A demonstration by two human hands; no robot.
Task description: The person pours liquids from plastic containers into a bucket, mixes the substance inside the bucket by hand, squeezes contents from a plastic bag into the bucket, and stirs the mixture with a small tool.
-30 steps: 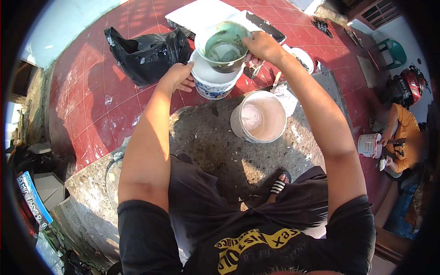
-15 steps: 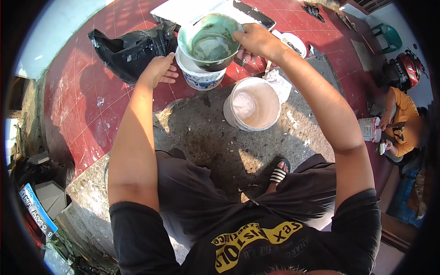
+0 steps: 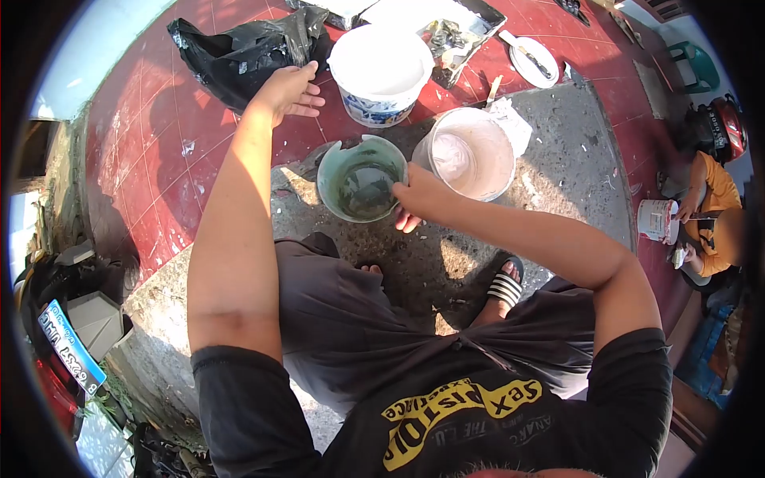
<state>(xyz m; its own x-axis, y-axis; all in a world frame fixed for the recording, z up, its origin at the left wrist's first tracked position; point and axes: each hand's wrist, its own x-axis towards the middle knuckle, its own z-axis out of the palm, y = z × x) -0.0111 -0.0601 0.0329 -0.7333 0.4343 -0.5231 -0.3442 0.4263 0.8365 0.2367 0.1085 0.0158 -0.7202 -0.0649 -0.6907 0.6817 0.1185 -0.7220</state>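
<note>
My right hand (image 3: 413,197) grips the rim of a green bowl (image 3: 362,179) with a chipped edge, held above the concrete ground in front of my knees. A little dark liquid or residue seems to lie in its bottom. My left hand (image 3: 288,94) hangs with its fingers spread, holding nothing, just left of a white bucket (image 3: 379,70) with a blue printed side. To the right of the bowl stands an off-white pail (image 3: 492,159) with a pale, whitish lump inside.
A black plastic bag (image 3: 239,60) lies on the red tiles at the left. Beyond the bucket is a dark tray (image 3: 480,44) with crumpled plastic. A white lid (image 3: 534,64) bears a tool. On the right a person in orange (image 3: 713,215) handles a white bucket (image 3: 659,221).
My right hand has brought the green bowl from over the white bucket down toward my knees, left of the pail. My left hand stays beside the bucket, slightly higher in view.
</note>
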